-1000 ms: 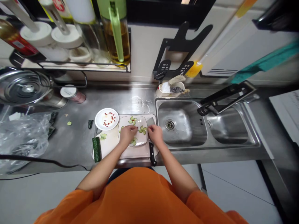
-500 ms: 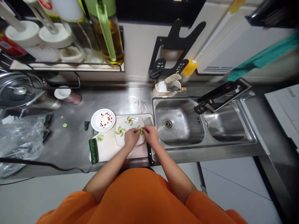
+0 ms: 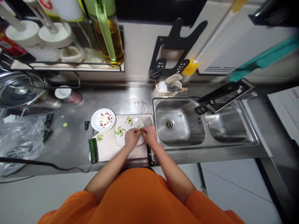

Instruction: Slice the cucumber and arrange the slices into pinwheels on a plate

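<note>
Over the right part of a white squarish plate (image 3: 128,141), my left hand (image 3: 132,137) and my right hand (image 3: 150,135) meet fingertip to fingertip. Both are closed in a pinch on thin cucumber slices (image 3: 139,127), mostly covered by the fingers. Two pinwheels of green slices with red centres, one at the left (image 3: 120,131) and one at the top (image 3: 129,120), lie on the plate. Underneath is a pale cutting board (image 3: 107,152). A knife (image 3: 149,155) with a black handle rests beside my right wrist. Loose cucumber slices (image 3: 100,137) lie on the board's left.
A round white plate (image 3: 96,120) with small red pieces overlaps the board's corner. Nearby lies a cucumber piece (image 3: 93,151). To the right is a double sink (image 3: 182,137) with a black faucet (image 3: 210,99). A plastic bag (image 3: 21,137) and a lidded jar (image 3: 68,95) stand left.
My fingertips have drawn slightly closer together over the slices, covering more of them. My right hand has shifted a little left. The other things stay in place.
</note>
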Demonstrator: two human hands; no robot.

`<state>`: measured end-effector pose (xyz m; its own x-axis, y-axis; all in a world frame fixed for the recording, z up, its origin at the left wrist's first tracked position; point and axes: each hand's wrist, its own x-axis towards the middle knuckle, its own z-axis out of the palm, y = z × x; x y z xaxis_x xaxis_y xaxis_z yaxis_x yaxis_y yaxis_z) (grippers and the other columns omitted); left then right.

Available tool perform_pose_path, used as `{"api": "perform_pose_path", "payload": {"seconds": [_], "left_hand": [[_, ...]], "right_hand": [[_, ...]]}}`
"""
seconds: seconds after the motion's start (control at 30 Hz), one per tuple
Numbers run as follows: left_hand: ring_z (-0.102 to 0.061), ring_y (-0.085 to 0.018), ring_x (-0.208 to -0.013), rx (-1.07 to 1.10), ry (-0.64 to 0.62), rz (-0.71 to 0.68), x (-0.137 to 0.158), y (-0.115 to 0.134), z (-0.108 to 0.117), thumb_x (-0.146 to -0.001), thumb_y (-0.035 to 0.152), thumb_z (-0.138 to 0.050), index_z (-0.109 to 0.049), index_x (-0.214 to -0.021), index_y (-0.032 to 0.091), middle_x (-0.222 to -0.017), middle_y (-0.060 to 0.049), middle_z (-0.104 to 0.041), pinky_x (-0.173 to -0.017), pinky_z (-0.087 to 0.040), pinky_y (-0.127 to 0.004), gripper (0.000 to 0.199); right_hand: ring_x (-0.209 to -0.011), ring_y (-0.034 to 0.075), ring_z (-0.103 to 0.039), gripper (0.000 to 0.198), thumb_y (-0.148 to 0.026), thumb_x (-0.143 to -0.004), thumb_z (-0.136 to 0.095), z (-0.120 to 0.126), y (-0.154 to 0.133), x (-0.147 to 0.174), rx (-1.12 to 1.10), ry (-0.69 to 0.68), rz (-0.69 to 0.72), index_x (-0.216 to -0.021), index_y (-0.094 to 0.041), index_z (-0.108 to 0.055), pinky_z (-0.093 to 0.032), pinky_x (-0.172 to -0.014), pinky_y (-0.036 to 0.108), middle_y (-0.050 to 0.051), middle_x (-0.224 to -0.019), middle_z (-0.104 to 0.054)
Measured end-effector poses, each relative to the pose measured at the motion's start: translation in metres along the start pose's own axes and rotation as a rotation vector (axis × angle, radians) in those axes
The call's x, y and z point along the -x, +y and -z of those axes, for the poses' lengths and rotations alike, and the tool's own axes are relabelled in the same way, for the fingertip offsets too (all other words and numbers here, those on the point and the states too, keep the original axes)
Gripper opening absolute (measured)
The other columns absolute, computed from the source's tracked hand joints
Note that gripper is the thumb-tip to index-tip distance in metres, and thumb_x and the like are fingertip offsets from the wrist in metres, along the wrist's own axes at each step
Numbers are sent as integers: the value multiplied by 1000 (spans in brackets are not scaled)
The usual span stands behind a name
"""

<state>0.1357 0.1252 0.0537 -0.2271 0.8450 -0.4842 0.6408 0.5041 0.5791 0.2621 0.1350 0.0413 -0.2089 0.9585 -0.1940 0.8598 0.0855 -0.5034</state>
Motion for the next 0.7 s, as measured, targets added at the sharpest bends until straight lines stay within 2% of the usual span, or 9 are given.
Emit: {"api": "perform_pose_path", "payload": {"seconds": [0.27,0.7], "left_hand": [[-63,-18,-78,-10,0,-10,0,0,2,-77,29,-57,-72,-79,22,-81,-3,-71,-71,-41,-26,16],[-64,-17,-74,105,2,-16,3,-3,14,-74,32,-63,-72,-78,20,-78,-3,-71,-68,-43,-25,16]], "right_hand": [[-88,21,-45,24,-23,-88,-51,-1,-1,-1,1,0,-14,-97,-28,-72,-35,-76,28,6,-85,-61],[-88,20,-49,26,-19,-87,-50,5,2,-2,-4,5,-24,-101,-25,-71,-33,-82,28,5,-86,-62]]}}
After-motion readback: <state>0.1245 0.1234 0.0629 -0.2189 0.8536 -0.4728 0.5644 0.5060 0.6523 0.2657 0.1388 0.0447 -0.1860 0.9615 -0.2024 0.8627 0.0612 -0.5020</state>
